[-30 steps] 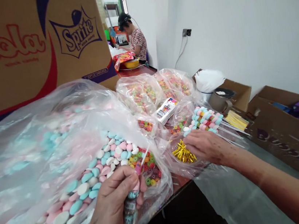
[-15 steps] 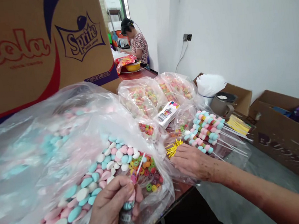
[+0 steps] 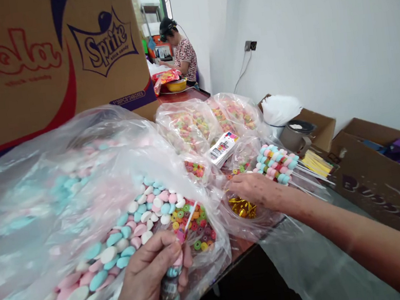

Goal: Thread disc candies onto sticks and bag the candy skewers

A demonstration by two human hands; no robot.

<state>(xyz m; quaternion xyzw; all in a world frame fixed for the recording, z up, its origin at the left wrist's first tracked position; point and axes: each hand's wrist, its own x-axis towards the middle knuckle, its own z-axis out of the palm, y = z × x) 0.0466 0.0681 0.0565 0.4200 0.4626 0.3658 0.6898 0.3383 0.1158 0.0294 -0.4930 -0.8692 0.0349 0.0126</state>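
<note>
My left hand (image 3: 149, 284) is closed round a candy skewer in a clear wrapper (image 3: 169, 284), its stick poking up over a big plastic bag of pastel disc candies (image 3: 116, 240). My right hand (image 3: 254, 188) reaches forward, palm down, over a clear bag holding gold twist ties (image 3: 242, 208). Its fingertips are hidden, so I cannot tell whether they grip anything. Just beyond it lies a pile of finished candy skewers (image 3: 277, 162) with white sticks.
A large Cola/Sprite cardboard box (image 3: 44, 57) stands behind the bags. Bags of ring candies (image 3: 189, 126), a small printed packet (image 3: 223, 148), yellow strips (image 3: 316, 163), a metal pot (image 3: 296, 135) and open cartons (image 3: 383, 175) fill the right. Another person (image 3: 181, 51) sits at the far end.
My right hand has moved forward and slightly right from the near edge of the twist-tie bag to over its far side. My left hand has kept hold of the wrapped skewer.
</note>
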